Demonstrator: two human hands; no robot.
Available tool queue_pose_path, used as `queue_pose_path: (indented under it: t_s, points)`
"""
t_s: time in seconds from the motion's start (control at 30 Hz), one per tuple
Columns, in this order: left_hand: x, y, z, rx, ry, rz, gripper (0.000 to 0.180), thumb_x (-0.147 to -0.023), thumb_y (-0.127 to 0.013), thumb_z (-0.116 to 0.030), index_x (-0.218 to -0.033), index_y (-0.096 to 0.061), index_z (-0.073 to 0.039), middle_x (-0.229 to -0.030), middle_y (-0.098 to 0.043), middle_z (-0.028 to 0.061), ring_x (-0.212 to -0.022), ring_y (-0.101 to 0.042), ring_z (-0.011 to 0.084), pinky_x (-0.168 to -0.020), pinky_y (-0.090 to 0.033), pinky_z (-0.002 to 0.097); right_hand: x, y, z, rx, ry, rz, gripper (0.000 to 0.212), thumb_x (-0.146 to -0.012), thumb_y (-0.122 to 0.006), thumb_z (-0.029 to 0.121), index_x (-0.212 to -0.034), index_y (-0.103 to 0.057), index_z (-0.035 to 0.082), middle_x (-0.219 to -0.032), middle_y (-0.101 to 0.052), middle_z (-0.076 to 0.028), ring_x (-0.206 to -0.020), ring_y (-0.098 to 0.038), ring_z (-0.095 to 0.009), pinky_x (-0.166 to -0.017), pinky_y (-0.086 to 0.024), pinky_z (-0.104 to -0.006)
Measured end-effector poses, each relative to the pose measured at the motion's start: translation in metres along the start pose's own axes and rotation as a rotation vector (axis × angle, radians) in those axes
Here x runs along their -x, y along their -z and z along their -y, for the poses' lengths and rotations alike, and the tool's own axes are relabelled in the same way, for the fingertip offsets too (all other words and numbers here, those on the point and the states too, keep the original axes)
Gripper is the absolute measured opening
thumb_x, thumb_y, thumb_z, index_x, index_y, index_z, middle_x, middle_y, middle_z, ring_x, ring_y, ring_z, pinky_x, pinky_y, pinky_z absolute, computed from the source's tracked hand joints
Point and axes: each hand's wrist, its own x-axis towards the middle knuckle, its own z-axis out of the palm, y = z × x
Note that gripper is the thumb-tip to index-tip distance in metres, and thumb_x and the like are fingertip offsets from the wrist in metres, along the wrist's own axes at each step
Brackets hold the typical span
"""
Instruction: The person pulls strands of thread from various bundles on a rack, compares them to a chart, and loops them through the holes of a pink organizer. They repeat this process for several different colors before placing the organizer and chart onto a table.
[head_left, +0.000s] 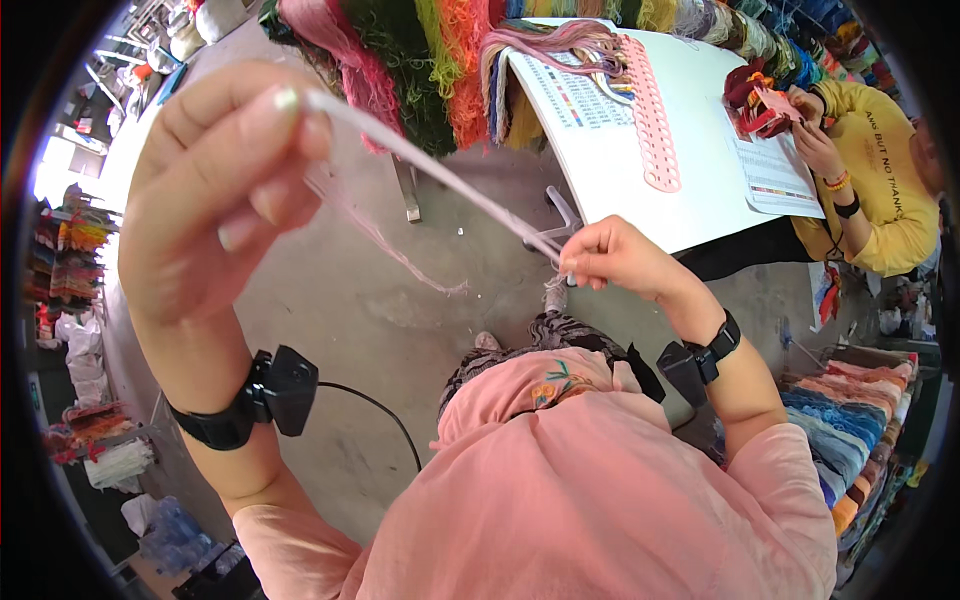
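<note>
Between my two hands stretches a bundle of pale pink thread (450,180), drawn straight on a slant. My left hand (225,180), raised close at the upper left, pinches one end between thumb and fingers. A loose tail of the thread hangs below it and ends in frayed strands. Lower and farther right, my right hand (615,258) pinches the other end beside the table's near edge. On the white table (620,210) a pink card with a row of holes (650,120) lies next to a bunch of mauve, tan and blue threads (565,50).
Hanks of coloured yarn (400,80) hang along the far side. At the right, a person in a yellow top (870,180) handles red threads (765,105) over a printed sheet (770,175). Folded yarn hanks (840,420) hang at lower right; more yarn (75,250) hangs at left.
</note>
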Motion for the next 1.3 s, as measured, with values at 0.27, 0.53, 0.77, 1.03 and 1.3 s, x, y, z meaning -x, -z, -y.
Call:
queue_pose_path:
  t_s: [0.27,0.53,0.77,1.03,1.3]
  points:
    - [-0.054,-0.091,0.043,-0.761,-0.229,0.116,0.008,-0.065,-0.058,0.003,-0.073,-0.059,0.001,-0.071,-0.048,0.0041,-0.062,-0.044,0.0112,-0.053,-0.035,0.0217,0.02,0.016,0.05,0.119,0.729,-0.185,0.033,-0.083,-0.043,0.02,-0.108,-0.042,-0.001,-0.106,-0.045,-0.011,-0.098,-0.045,-0.018,-0.081,-0.036,-0.0288]
    - [-0.121,-0.124,0.082,-0.602,-0.271,-0.207,0.007,-0.067,-0.06,-0.001,-0.073,-0.061,-0.002,-0.065,-0.046,0.0038,-0.058,-0.044,0.0102,-0.052,-0.035,0.0213,0.034,0.048,0.057,-0.064,0.639,-0.513,0.021,-0.073,-0.055,0.002,-0.094,-0.054,0.001,-0.078,-0.057,-0.005,-0.064,-0.05,-0.006,-0.055,-0.041,-0.0192]
    - [-0.176,-0.136,0.132,-0.488,-0.078,-0.232,0.009,-0.073,-0.056,-0.006,-0.076,-0.059,0.001,-0.069,-0.049,0.0047,-0.059,-0.047,0.009,-0.052,-0.038,0.0197,0.017,0.126,0.04,0.204,0.444,-0.561,0.009,-0.071,-0.053,0.01,-0.073,-0.056,0.001,-0.061,-0.054,-0.01,-0.054,-0.054,-0.016,-0.05,-0.041,-0.0262]
    - [-0.236,-0.135,0.183,0.041,0.661,-0.236,0.025,-0.084,-0.039,-0.014,-0.104,-0.046,-0.001,-0.086,-0.053,0.0045,-0.069,-0.054,0.0103,-0.057,-0.046,0.0228,-0.056,0.195,-0.02,0.331,0.349,-0.672,0.013,-0.071,-0.054,0.01,-0.07,-0.056,-0.003,-0.06,-0.053,-0.005,-0.051,-0.051,-0.009,-0.045,-0.04,-0.0232]
    - [-0.247,-0.123,0.2,0.126,0.657,-0.127,0.011,-0.083,-0.042,-0.011,-0.083,-0.05,-0.004,-0.074,-0.053,0.0017,-0.054,-0.048,0.0052,-0.049,-0.042,0.0181,-0.051,0.191,-0.013,0.195,0.239,-0.582,0.012,-0.07,-0.051,0.009,-0.068,-0.055,-0.002,-0.062,-0.053,-0.008,-0.05,-0.052,-0.014,-0.047,-0.042,-0.025]
